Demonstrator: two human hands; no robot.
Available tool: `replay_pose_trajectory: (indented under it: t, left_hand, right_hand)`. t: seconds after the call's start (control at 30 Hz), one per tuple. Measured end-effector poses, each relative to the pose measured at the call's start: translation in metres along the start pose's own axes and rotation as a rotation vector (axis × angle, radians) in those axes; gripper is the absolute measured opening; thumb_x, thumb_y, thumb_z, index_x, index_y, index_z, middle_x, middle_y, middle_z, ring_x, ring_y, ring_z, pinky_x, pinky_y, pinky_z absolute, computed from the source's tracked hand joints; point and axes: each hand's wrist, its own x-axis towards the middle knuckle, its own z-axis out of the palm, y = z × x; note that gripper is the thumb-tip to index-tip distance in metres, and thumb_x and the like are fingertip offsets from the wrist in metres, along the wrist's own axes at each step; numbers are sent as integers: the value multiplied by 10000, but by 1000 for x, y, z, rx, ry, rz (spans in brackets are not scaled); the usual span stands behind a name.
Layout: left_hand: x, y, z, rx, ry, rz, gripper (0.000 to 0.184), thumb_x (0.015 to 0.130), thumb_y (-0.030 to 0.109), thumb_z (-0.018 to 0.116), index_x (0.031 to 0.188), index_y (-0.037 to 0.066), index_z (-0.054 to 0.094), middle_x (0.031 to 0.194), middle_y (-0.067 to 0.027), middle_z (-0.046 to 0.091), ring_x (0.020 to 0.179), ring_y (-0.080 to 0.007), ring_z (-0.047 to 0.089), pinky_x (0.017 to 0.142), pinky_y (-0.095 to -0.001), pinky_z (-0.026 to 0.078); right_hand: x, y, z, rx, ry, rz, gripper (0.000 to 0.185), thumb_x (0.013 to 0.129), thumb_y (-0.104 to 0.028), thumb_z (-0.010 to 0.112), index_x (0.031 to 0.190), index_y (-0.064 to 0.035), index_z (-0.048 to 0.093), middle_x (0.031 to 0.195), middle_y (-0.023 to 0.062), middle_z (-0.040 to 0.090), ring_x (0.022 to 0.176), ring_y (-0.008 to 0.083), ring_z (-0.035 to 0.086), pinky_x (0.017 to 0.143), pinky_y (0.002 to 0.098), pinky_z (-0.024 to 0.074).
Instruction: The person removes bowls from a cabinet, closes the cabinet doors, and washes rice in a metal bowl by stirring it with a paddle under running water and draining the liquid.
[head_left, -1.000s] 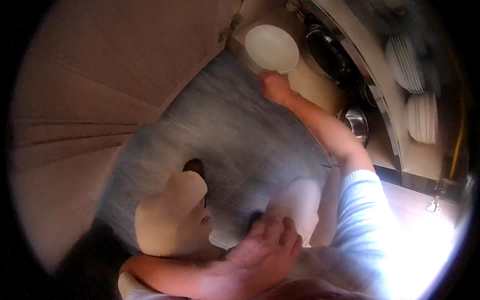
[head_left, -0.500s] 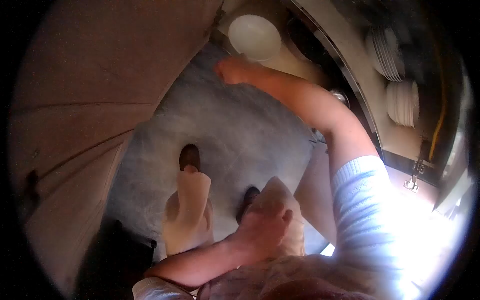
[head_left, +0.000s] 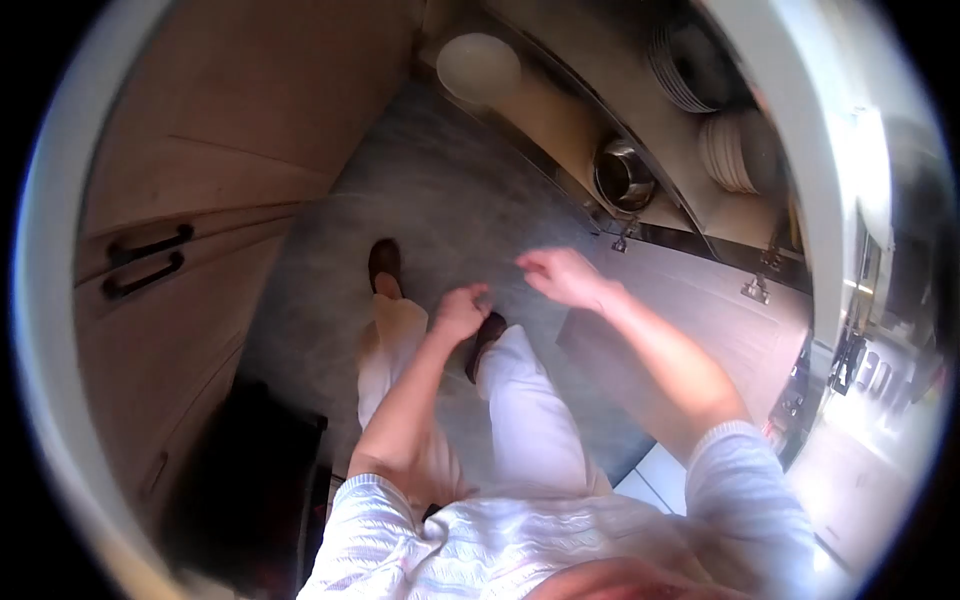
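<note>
Both of my hands are in the air above the grey floor, in front of my legs. My left hand (head_left: 461, 311) hangs over my left shoe, its fingers loosely bent and nothing seen in them. To its right, my right hand (head_left: 565, 277) has loosely curled fingers pointing left, also with nothing visible in it. A gap separates the two hands. Nearest to my right hand is the open cabinet door (head_left: 690, 310). Behind it, a shiny metal pot (head_left: 624, 176) stands on the lower cabinet shelf. A white bowl (head_left: 478, 68) sits farther along that shelf.
Stacked plates (head_left: 680, 70) and stacked bowls (head_left: 735, 150) stand on the upper shelf at right. Cabinet fronts with black handles (head_left: 150, 262) line the left side. A dark object (head_left: 245, 490) stands at lower left. The shelf edge (head_left: 600, 100) runs diagonally.
My right hand has drawn back from beside the white bowl toward my body. My left hand has moved forward from my thigh. The view has shifted, uncovering the metal pot.
</note>
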Motion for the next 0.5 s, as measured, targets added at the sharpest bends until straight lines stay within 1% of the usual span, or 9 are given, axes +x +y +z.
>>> replay_pose_trajectory:
  t: [0.03, 0.1, 0.13, 0.17, 0.2, 0.23, 0.3, 0.4, 0.5]
  left_hand:
    - [-6, -1, -13, -129, -14, -121, 414, 757, 188, 612, 1153, 79, 559, 1063, -154, 598, 925, -259, 586, 820, -339, 456]
    - [-19, 10, -63, -306, 256, -92, 402, 746, 135, 631, 1131, 39, 563, 1022, -132, 615, 894, -199, 582, 780, -304, 450]
    - [-21, 9, -96, -389, 404, -195, 371, 751, 98, 632, 1106, 13, 569, 974, -102, 619, 871, -164, 562, 757, -295, 444]
    - [-33, 17, -133, -617, 528, -188, 404, 761, 67, 610, 1153, 14, 528, 986, -88, 596, 861, -161, 552, 744, -276, 441]
    - [-51, 32, -168, -765, 703, -88, 479, 762, 26, 584, 1225, 27, 461, 1033, -84, 563, 852, -175, 546, 728, -285, 446]
    - [-60, 29, -199, -791, 829, -69, 543, 754, 2, 562, 1272, 25, 401, 1092, -99, 531, 857, -187, 536, 701, -302, 449]
    - [-82, 44, -247, -758, 997, 45, 568, 753, 6, 567, 1290, 26, 381, 1108, -106, 518, 850, -193, 533, 667, -317, 454]
    - [-104, 81, -294, -605, 966, -100, 551, 752, 5, 566, 1272, 27, 386, 1110, -112, 512, 874, -194, 533, 660, -307, 461]
    - [-95, 33, -319, -672, 893, -28, 466, 768, 25, 564, 1213, 27, 425, 1044, -114, 551, 835, -209, 582, 647, -319, 479]
  right_hand:
    - [-32, -1, -3, 58, 5, 32, 328, 787, -187, 557, 1089, -63, 579, 1008, 151, 622, 920, 295, 605, 804, 374, 478]
    - [-89, 3, -1, 142, 12, 108, 327, 783, -170, 563, 1090, -57, 578, 1018, 145, 625, 941, 278, 606, 816, 360, 481]
    - [-115, 4, 2, 164, 11, 152, 326, 782, -161, 565, 1090, -54, 577, 1021, 141, 626, 948, 274, 606, 817, 357, 482]
    - [-139, -3, 1, 160, 3, 208, 326, 781, -155, 570, 1090, -51, 576, 1016, 139, 628, 946, 264, 608, 813, 350, 485]
    - [-164, -13, 1, 156, -6, 267, 325, 781, -150, 575, 1090, -49, 576, 1011, 138, 630, 944, 253, 611, 808, 344, 487]
    - [-188, -11, 13, 244, -12, 281, 317, 788, -148, 577, 1090, -51, 577, 1004, 133, 634, 936, 235, 613, 802, 334, 488]
    - [-233, -12, 37, 395, -52, 336, 302, 800, -147, 581, 1088, -58, 581, 991, 124, 640, 918, 203, 616, 790, 315, 489]
    - [-297, -24, 53, 464, -143, 340, 283, 811, -149, 586, 1080, -61, 587, 972, 116, 646, 888, 192, 621, 771, 306, 492]
    - [-359, -30, 59, 625, -201, 529, 273, 811, -165, 601, 1058, -48, 599, 906, 74, 654, 802, 137, 614, 726, 289, 488]
